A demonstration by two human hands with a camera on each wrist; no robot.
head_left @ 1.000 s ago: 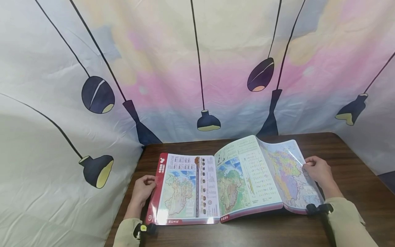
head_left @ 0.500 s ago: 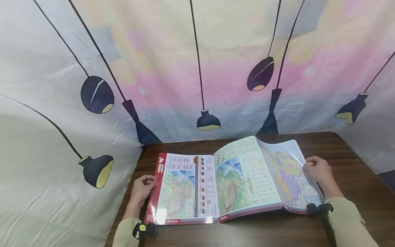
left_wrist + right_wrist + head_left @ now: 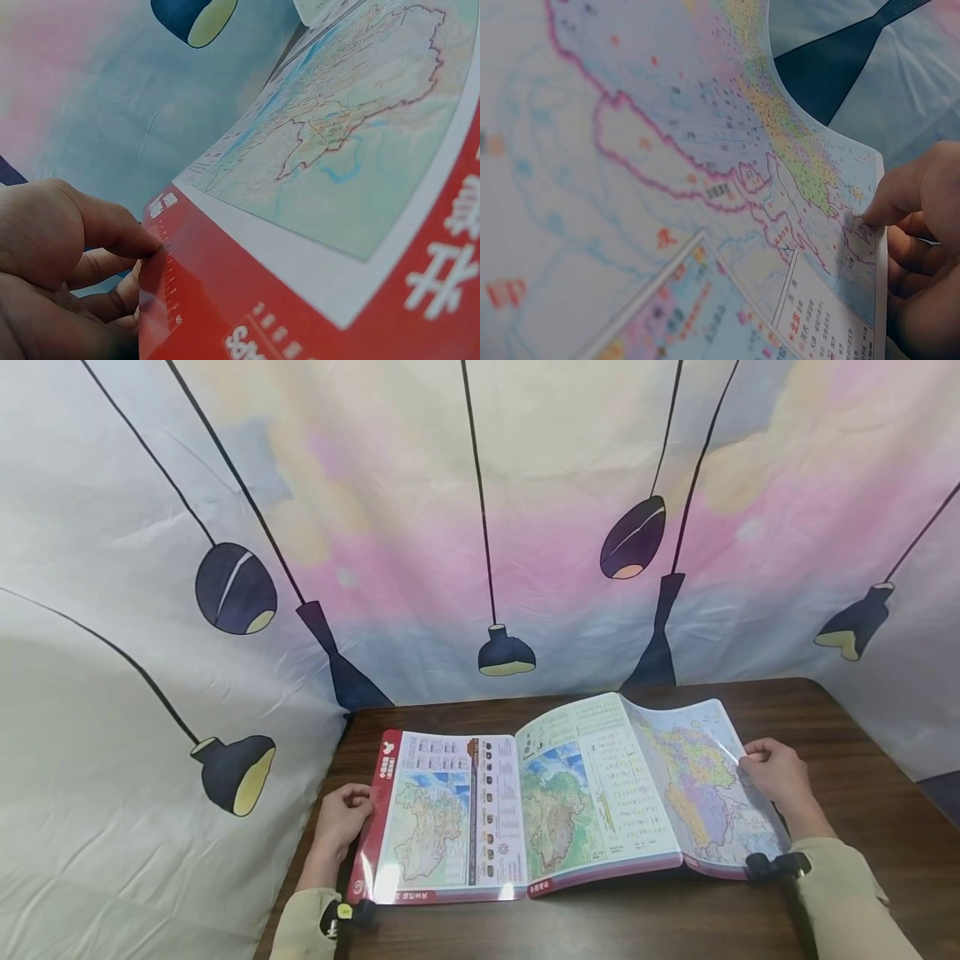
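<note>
I'm pinching the glossy, red-bordered map atlas (image 3: 555,802) at both outer edges, left hand (image 3: 343,814) and right hand (image 3: 776,772) (thumbs on top), keeping it flat on the dark wooden desk (image 3: 862,777).

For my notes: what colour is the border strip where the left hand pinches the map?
Red border strip, clearest in left wrist view.

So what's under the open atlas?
The open atlas lies on a dark wooden table, bare around its edges. Whatever sits directly beneath the pages is covered and cannot be seen.

Left hand (image 3: 343,817) and right hand (image 3: 776,772) are spread wide apart, each pinching with thumb over curled fingers, forearms sleeved.
</note>
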